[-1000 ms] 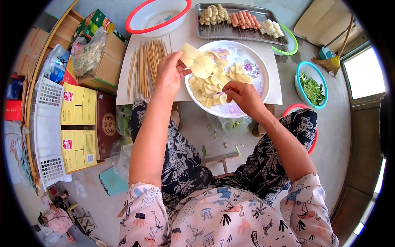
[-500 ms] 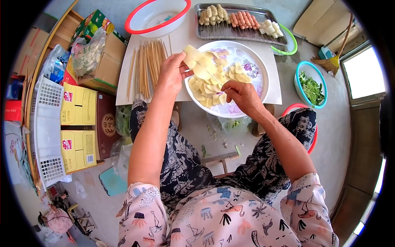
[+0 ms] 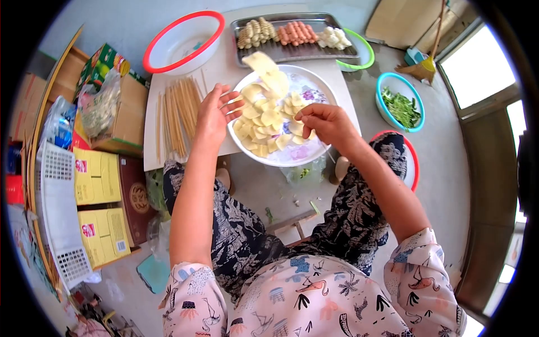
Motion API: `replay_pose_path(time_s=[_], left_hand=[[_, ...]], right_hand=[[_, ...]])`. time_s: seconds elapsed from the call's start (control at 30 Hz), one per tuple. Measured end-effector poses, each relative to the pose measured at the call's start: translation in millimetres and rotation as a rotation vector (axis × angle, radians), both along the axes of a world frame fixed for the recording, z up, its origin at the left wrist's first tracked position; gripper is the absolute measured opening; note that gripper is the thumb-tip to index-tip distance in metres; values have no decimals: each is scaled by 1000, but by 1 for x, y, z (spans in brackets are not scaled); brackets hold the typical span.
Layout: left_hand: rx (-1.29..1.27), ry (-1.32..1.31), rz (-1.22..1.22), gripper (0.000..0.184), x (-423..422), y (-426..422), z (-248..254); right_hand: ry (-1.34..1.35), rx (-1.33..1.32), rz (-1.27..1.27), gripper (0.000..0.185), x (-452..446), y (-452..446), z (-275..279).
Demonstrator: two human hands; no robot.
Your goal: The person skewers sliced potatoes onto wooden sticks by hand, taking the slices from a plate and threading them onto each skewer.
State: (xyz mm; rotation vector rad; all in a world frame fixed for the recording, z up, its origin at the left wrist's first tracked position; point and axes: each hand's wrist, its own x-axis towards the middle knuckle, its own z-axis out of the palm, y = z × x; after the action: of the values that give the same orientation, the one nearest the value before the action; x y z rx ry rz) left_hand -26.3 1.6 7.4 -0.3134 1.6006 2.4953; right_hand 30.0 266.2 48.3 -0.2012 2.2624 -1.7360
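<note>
My right hand [image 3: 327, 123] is pinched closed over the right part of a white round tray [image 3: 332, 96]. From its fingertips a skewer of thin, pale yellow potato slices [image 3: 274, 81] slants up and left over the tray; the thin stick itself hardly shows. More loose potato slices [image 3: 259, 126] lie in the tray, mostly on its left side, over a purple flower print. Just left of the rim, my left hand [image 3: 216, 112] is open, fingers apart, holding nothing. Beside it on the table lies a bundle of bamboo skewers [image 3: 178, 115].
A metal tray [image 3: 297, 51] at the back holds skewered sausages [image 3: 296, 33], twisted tan pieces [image 3: 257, 33] and white pieces [image 3: 334, 38]. A red-rimmed basin [image 3: 220, 35] stands back left. Greens fill a blue basin [image 3: 421, 106] on the floor right. Boxes [image 3: 98, 177] are stacked left.
My left hand has let go of the potato slices and moved left, its fingers opening. The skewer stays with my right hand. The whole view has shifted, so the table sits further left.
</note>
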Motion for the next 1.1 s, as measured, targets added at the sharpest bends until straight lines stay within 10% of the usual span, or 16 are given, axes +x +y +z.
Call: replay_pose_path(time_s=[0.23,0.77,1.1], left_hand=[[-36,41,-61,36,-5,-12,-14],[-251,-10,-74,35,2,2,-12],[-365,-50,-135,36,0,15,-20]], right_hand=[[52,47,-281,17,38,101,47],[-469,119,-933,12,136,280,-238],[-425,395,-957,13,113,276,-291]])
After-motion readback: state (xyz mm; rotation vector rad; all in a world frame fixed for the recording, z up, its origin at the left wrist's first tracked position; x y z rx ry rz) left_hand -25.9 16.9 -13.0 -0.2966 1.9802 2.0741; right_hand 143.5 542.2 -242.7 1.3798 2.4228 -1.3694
